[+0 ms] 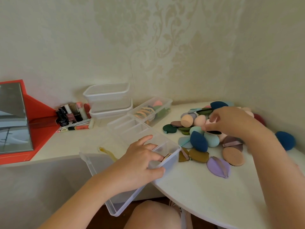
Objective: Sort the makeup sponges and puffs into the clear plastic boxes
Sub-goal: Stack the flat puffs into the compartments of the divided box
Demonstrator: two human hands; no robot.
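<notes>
Wall (165,47): cream, printed with a paler damask leaf pattern.
Table (198,195): white.
Mirror stand (38,126): orange-red.
Stacked boxes (107,95), divided box (132,126) and far box (165,103): colourless and transparent.
Nail polish bottle (71,117): dusky pink, capped in black.

Sponges are recorded as follows:
- navy sponge (198,141)
- peach sponge (186,120)
- aqua sponge (212,139)
- maroon sponge (260,119)

Puffs are listed as follows:
- lilac puff (217,166), crossed by a mauve ribbon
- tan puff (233,156)
- olive-brown puff (198,155)
- dark green puff (169,128)
- plum puff (232,142), banded with a paler ribbon
- black puff (213,132)
</notes>
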